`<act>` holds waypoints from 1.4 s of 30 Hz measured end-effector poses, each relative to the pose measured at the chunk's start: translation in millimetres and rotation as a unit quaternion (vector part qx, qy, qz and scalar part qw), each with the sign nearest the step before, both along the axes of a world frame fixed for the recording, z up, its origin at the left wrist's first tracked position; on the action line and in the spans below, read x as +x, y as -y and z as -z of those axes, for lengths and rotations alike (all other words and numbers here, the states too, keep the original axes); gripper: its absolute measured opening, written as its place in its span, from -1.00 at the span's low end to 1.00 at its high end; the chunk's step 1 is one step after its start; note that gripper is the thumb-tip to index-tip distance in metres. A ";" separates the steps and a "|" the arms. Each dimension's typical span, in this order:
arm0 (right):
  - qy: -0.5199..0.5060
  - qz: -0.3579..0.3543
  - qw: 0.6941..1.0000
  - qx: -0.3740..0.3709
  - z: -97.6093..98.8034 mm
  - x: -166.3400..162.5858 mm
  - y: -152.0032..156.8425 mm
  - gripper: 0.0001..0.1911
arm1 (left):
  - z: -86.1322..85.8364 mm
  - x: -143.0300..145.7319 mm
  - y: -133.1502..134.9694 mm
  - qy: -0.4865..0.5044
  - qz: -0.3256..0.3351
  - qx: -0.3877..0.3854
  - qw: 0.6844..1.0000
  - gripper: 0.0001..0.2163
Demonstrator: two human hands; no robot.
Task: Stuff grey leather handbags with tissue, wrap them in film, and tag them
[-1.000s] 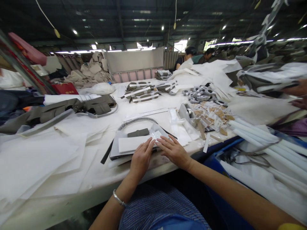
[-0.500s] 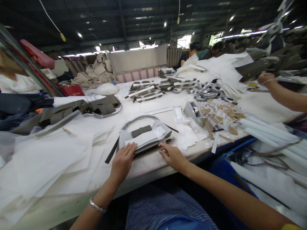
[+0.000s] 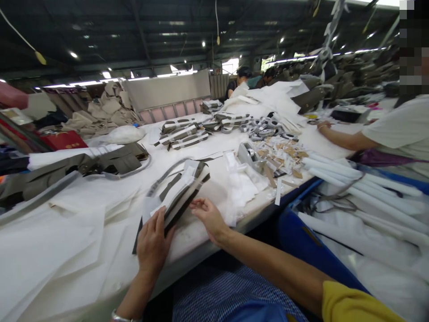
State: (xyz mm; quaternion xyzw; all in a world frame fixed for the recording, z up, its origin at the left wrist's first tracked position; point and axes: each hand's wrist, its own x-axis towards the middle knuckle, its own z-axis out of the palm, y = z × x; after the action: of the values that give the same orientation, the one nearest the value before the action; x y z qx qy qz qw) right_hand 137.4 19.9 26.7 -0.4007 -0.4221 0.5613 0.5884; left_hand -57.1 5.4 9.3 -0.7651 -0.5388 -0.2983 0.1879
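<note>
A folded grey-brown handbag with white padding along it stands tilted at the table's front edge. Its wrapped handle arches out behind, and a dark strap hangs at the near end. My left hand grips that near end, fingers over the padding and the thumb along the side. Just right of the bag is my right hand, its fingers loosely bent and apart, with nothing visible in them. Whether its fingertips touch the bag's side I cannot tell.
White sheets spread over the left of the table. Behind lie more folded bags. A tape dispenser and scattered tags are on the right. A blue bin holds white rolls; a co-worker's arm rests beyond.
The handbag has been turned from lying crosswise to slanting away from me, tipped up at its side. Both hands moved left in view as the camera swung right.
</note>
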 end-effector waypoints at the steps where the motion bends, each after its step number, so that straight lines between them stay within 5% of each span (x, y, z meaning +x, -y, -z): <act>1: 0.065 -0.020 0.997 0.037 -3.3 7.4 -1.6 -0.72 | 1.3 -0.9 -0.6 0.006 -0.006 0.003 1.000 -0.38; 3: 0.250 -0.040 0.957 0.139 -7.7 34.2 -4.5 -0.77 | 3.8 -1.9 -1.6 0.015 -0.001 0.007 1.000 -0.39; 6: 0.532 0.007 0.801 0.275 -5.4 93.0 -8.2 -0.70 | 7.1 -1.2 -2.3 0.022 0.013 0.018 0.999 -0.40; 8: 0.646 0.049 0.712 0.271 0.9 131.0 -10.9 -0.55 | 8.5 0.0 -2.5 0.033 0.010 0.025 0.999 -0.41; 10: 0.697 0.079 0.675 0.229 7.8 159.1 -14.1 -0.48 | 9.4 0.9 -2.5 0.045 -0.001 0.028 0.999 -0.41; 16: 0.705 0.080 0.679 0.188 8.0 182.8 -29.1 -0.92 | 10.3 0.0 -3.3 0.045 0.007 0.023 0.999 -0.41; 20: 0.695 0.110 0.682 0.198 -12.8 177.8 -34.2 -0.86 | 9.9 -0.8 -3.4 0.045 0.010 0.028 0.999 -0.42; 23: 0.650 0.117 0.712 0.239 -25.3 161.0 -22.1 -0.84 | 10.1 -1.1 -2.9 0.055 -0.006 0.034 0.998 -0.42; 27: 0.574 0.009 0.780 0.246 -25.8 124.8 12.8 -0.81 | 11.4 -1.9 -2.7 0.065 -0.024 0.041 0.997 -0.42; 30: 0.552 -0.090 0.795 0.236 -19.7 107.0 30.2 -0.77 | 12.3 -2.8 -3.3 0.068 -0.019 0.038 0.997 -0.43; 33: 0.596 -0.035 0.771 0.223 -11.3 102.4 25.1 -0.54 | 12.7 -3.1 -3.9 0.071 -0.012 0.040 0.997 -0.43; 36: 0.681 0.020 0.714 0.162 1.7 97.4 6.9 -0.26 | 12.5 -2.7 -3.8 0.072 -0.013 0.043 0.996 -0.43; 39: 0.721 -0.022 0.683 0.115 15.9 81.4 -11.6 -0.09 | 11.9 -2.2 -3.6 0.075 -0.022 0.047 0.996 -0.43; 42: 0.706 -0.095 0.683 0.163 21.5 57.9 -31.6 -0.02 | 11.7 -2.3 -3.9 0.081 -0.024 0.051 0.995 -0.43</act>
State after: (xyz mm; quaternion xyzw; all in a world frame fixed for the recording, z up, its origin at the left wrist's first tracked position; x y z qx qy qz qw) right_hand 195.4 51.5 5.2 -0.5341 -0.8328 0.0875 0.1162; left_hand -59.4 9.3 -2.4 -0.7150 -0.5544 -0.3816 0.1892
